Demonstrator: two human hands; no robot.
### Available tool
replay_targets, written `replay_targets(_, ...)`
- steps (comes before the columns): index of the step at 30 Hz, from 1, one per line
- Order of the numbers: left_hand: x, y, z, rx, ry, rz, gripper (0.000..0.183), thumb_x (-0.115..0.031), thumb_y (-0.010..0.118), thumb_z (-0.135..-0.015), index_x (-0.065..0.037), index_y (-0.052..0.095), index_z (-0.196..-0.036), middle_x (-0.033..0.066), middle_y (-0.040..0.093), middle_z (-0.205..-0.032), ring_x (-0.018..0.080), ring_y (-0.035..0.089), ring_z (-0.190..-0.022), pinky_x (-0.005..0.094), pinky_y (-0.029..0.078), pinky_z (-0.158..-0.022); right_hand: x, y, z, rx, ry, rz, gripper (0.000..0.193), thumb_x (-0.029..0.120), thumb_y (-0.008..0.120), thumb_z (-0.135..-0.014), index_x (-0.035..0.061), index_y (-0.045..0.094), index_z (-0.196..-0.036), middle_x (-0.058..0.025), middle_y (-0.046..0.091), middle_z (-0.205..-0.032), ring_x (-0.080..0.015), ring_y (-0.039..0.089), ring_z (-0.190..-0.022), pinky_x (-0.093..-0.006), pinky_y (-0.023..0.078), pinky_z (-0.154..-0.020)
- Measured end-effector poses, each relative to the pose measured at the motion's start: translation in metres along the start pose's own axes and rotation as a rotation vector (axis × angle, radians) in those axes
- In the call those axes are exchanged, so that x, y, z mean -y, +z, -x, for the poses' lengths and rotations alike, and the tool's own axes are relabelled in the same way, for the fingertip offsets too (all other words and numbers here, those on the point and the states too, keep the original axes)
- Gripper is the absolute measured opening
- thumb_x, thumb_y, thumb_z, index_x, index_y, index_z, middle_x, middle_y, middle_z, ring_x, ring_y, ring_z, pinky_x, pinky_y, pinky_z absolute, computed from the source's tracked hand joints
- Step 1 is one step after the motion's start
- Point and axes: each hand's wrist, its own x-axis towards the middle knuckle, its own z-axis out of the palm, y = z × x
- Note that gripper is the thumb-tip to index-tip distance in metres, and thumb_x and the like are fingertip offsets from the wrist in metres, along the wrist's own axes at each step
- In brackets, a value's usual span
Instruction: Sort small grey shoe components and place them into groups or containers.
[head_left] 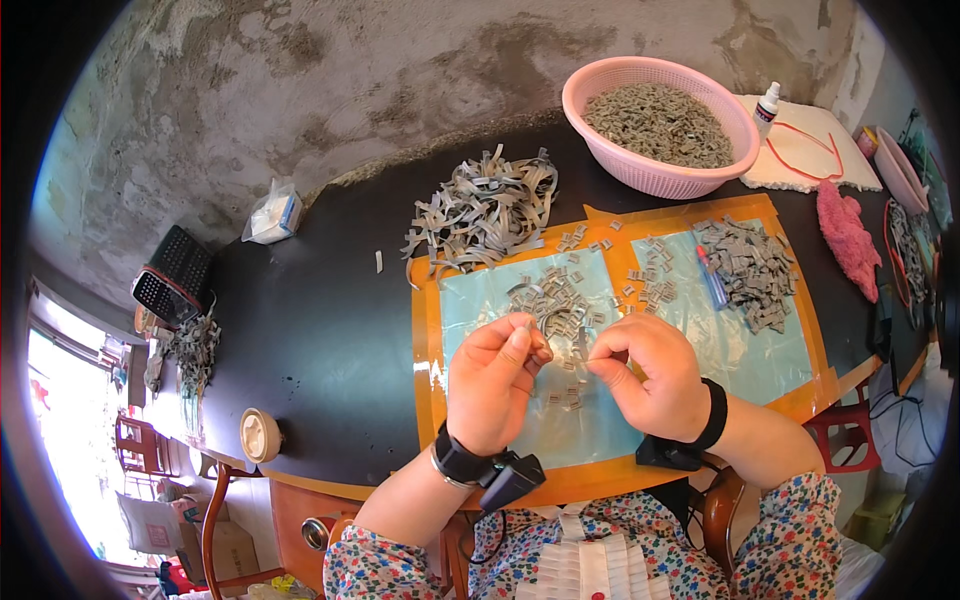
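My left hand (492, 385) is closed in a pinch above the light-blue sheet (520, 435), its fingertips beside a thin, curved grey bit. Opposite it, my right hand (650, 375) also pinches thumb to forefinger, a short gap away. What sits in either pinch is too small to make out. Just beyond the fingertips lies a loose heap of small grey buckle-like pieces (560, 300), with several more scattered nearer me. Grey fabric strips (485, 210) are piled past the sheet's far edge. To the right is a heap of grey strap pieces (750, 270) with a blue-and-red pen (713, 280) against it.
A pink basket (740, 165) full of small grey pieces stands at the back right. Near it are a white bottle (767, 103), a white foam board (800, 175) and a pink cloth (848, 235). A black basket (172, 272) and a round tub (261, 436) stand left.
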Motion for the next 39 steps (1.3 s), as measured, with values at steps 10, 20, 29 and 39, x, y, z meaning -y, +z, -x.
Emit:
replay_targets(10,0.006,0.003,0.003,0.217,-0.126,0.12,0.015,-0.015,0.058,-0.087,-0.006,0.06,-0.098,0.0048,0.058,-0.093,0.0175,0.053,-0.091,0.0339,0.039,-0.084,0.008,-0.003,-0.001,0.125,0.872,-1.231,0.011,0.013,0.058,-0.087,0.003,0.056,-0.084,-0.0016,0.055,-0.072,-0.0071,0.05,-0.059,-0.0193,0.041,-0.052)
replay_targets(20,0.006,0.003,0.005,0.267,-0.011,-0.007,0.016,-0.007,0.062,-0.082,-0.003,0.059,-0.097,0.0069,0.057,-0.097,0.0186,0.052,-0.093,0.0333,0.039,-0.085,0.006,-0.004,0.0,0.196,0.988,-1.393,0.013,0.016,0.057,-0.087,0.0029,0.057,-0.085,-0.002,0.056,-0.071,-0.0074,0.05,-0.058,-0.0195,0.04,-0.05)
replay_targets(29,-0.011,0.006,0.006,0.275,0.402,-0.618,0.019,0.003,0.068,-0.072,0.0,0.063,-0.09,0.0092,0.062,-0.091,0.0201,0.057,-0.085,0.0312,0.044,-0.077,0.004,-0.007,-0.001,0.247,0.982,-1.379,0.014,0.017,0.059,-0.086,0.0023,0.058,-0.087,-0.0019,0.056,-0.071,-0.0079,0.051,-0.059,-0.0197,0.042,-0.054)
replay_targets(39,-0.022,0.013,0.007,0.303,0.546,-0.837,0.023,0.009,0.069,-0.064,0.003,0.064,-0.086,0.011,0.063,-0.084,0.0207,0.058,-0.081,0.0303,0.044,-0.073,0.007,-0.009,-0.004,0.22,0.85,-1.066,0.013,0.015,0.061,-0.085,0.0025,0.058,-0.088,-0.0017,0.058,-0.075,-0.0074,0.052,-0.064,-0.0204,0.042,-0.057)
